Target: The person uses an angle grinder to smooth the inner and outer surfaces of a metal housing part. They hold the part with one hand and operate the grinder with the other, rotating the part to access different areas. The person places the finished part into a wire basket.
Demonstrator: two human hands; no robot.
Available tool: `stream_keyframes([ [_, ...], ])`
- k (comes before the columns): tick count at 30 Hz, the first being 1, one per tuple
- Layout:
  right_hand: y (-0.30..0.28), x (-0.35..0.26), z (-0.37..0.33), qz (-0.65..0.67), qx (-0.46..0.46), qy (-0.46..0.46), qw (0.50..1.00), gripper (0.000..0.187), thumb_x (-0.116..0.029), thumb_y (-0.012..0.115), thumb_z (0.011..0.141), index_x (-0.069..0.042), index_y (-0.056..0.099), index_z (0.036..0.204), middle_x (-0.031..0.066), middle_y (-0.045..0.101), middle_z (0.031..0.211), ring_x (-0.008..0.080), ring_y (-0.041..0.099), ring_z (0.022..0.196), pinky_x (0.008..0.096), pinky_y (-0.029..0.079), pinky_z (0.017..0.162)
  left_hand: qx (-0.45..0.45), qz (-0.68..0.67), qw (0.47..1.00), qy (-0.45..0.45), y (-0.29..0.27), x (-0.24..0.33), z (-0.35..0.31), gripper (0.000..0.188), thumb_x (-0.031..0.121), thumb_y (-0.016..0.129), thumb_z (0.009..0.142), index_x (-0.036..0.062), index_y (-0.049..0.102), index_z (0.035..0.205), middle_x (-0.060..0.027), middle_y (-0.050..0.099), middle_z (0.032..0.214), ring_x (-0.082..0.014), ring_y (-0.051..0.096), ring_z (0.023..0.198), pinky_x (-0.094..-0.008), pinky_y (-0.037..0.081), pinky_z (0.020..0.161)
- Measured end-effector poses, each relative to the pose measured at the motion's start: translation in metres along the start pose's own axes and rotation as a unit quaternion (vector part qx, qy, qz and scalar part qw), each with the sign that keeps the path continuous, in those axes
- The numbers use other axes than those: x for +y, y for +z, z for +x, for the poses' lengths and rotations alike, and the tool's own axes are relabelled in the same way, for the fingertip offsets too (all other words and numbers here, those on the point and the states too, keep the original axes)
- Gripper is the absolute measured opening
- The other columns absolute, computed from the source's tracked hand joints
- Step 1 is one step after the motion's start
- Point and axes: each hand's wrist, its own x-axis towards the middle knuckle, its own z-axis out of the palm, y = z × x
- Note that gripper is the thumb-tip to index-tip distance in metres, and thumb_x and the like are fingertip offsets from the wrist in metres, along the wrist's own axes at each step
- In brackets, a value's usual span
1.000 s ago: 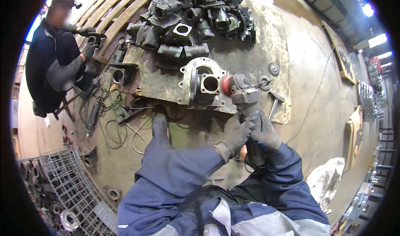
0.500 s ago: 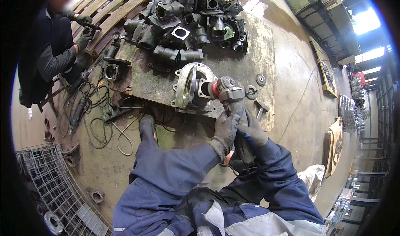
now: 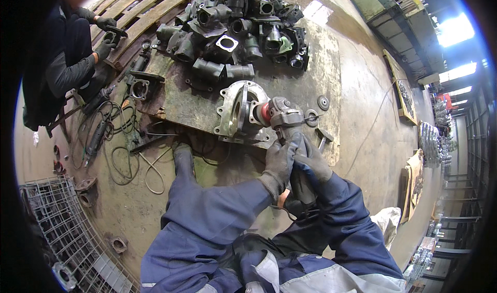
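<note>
My gloved left hand (image 3: 280, 161) and gloved right hand (image 3: 312, 161) are both closed round the body of an angle grinder (image 3: 286, 113). Its head points away from me, and a red disc (image 3: 265, 111) on its left side meets a flange of a metal pipe casting (image 3: 237, 113). Whether the disc touches or only comes close, I cannot tell. The casting has a large holed flange and stands on the worn board near its front edge. Right of the grinder head lie a ring-shaped disc (image 3: 311, 117), a round disc (image 3: 323, 102) and a hammer (image 3: 324, 135).
Dark castings (image 3: 228, 44) are heaped on the far part of the board (image 3: 303, 86). At the left a co-worker (image 3: 64, 60) crouches, gloved hands on a part. Cables and another grinder (image 3: 97, 137) lie on the floor. A wire basket (image 3: 72, 231) stands at lower left, a wooden pallet (image 3: 140, 13) behind.
The grinder and both hands stay almost in place at the casting. The scene has shifted slightly in view, and the co-worker has moved a little.
</note>
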Motion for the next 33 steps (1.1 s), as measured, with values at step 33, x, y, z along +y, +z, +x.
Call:
stream_keyframes([
  [33,-0.004,-0.024,0.009,-0.141,-0.054,-0.002,0.989,0.083,-0.010,0.078,0.084,0.003,0.038,0.156,0.0132,0.058,0.144,0.0206,0.054,0.131,0.0356,0.041,0.114,-0.016,-0.123,0.992,0.033,-0.002,0.002,-0.012,0.035,0.029,0.077,0.098,0.0015,0.068,0.117,-0.0017,0.070,0.098,-0.0098,0.064,0.083,-0.0276,0.053,0.073],
])
